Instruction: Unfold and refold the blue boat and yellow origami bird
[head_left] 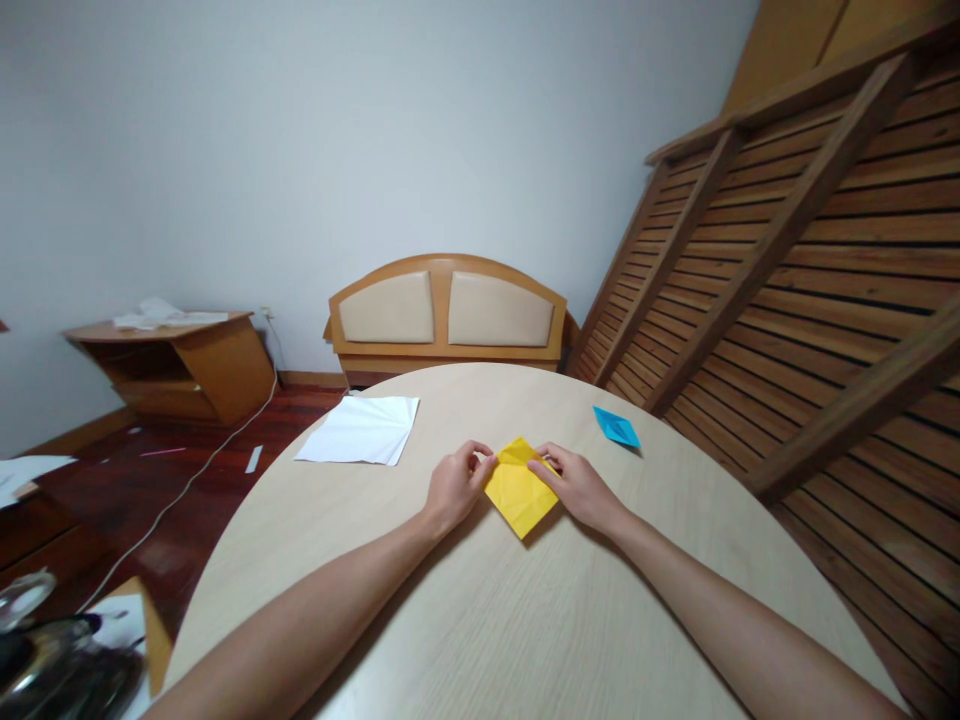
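Note:
A yellow sheet of folding paper, turned as a diamond with crease lines across it, is held between my two hands just over the table. My left hand pinches its left corner between thumb and fingers. On the other side, my right hand grips the right edge, its thumb lying on top of the paper near the upper part. The fingertips behind the sheet are partly hidden. Right of my right hand, a small folded blue paper lies on the table.
The round pale wooden table carries a stack of white paper at its back left. Behind stands a headboard. A slatted wooden frame leans along the right. A cabinet and a white cable are at the left.

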